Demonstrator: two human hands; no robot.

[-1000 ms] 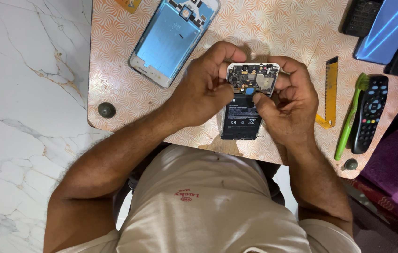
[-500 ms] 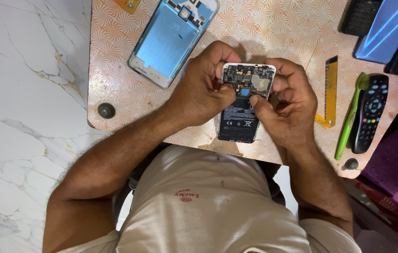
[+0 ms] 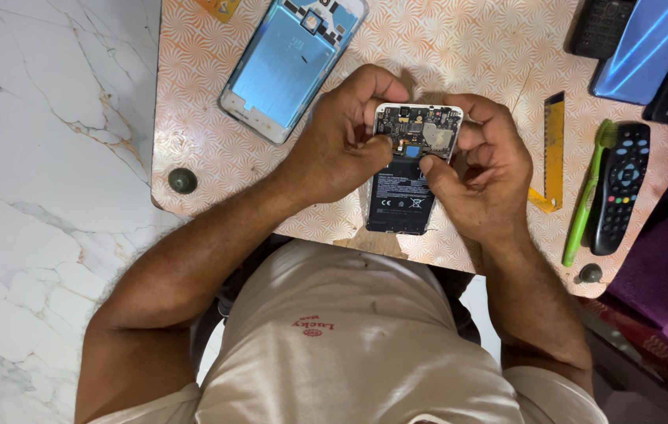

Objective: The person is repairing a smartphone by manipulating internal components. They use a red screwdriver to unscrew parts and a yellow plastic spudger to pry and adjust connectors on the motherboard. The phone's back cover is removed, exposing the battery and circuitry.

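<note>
While both hands (image 3: 420, 157) pinch the opened black phone (image 3: 411, 169) over the patterned table (image 3: 475, 55), steady thumbs near its circuit board seem wisest.

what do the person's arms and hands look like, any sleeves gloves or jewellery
Both arms are bare from the short sleeves of a cream T-shirt down to the fingers, with visible hair on the forearms. The left hand and the right hand wear no gloves, and no rings, watch or bracelets show. The shirt has a small red print on the chest.
</note>
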